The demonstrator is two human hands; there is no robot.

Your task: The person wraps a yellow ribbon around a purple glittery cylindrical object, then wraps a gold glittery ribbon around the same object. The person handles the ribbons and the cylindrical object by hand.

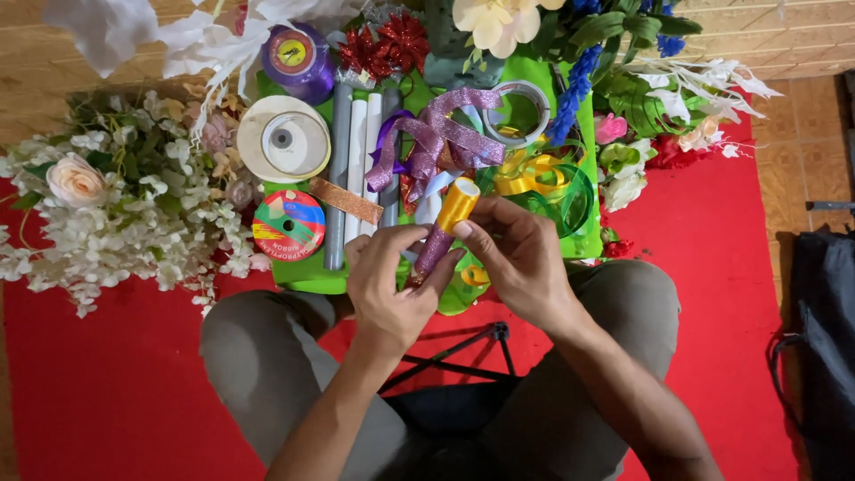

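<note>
Both hands meet at the centre of the frame around a slim roll [445, 227] wrapped in yellow at its upper end and glittery purple below, tilted with the yellow end toward the upper right. The left hand [387, 285] is curled closed on the purple lower part, thumb lying across it. The right hand [517, 258] pinches the roll just under the yellow end, fingertips [463, 229] pressed against it.

Just above the hands a glittery purple ribbon [441, 134] lies in loose loops, beside 3 upright tubes [356, 151], grey and white, on a green sheet [307, 272]. A gold glitter strip [346, 200] crosses the tubes. To the left of them sit a white ribbon spool [283, 138] and, lower, a multicoloured spool [289, 224]; a purple spool [300, 58] stands at the upper left of the pile. A clear tape ring [518, 111] and yellow and green curling ribbon [539, 183] lie right of centre.

White artificial flowers [116, 205] fill the left of the frame; mixed flowers with green leaves [641, 98] sit at the upper right. Everything rests on a red cloth [98, 392]. The person's knees frame a black stand [463, 352] at bottom centre, and a dark bag [824, 338] is at the right edge.
</note>
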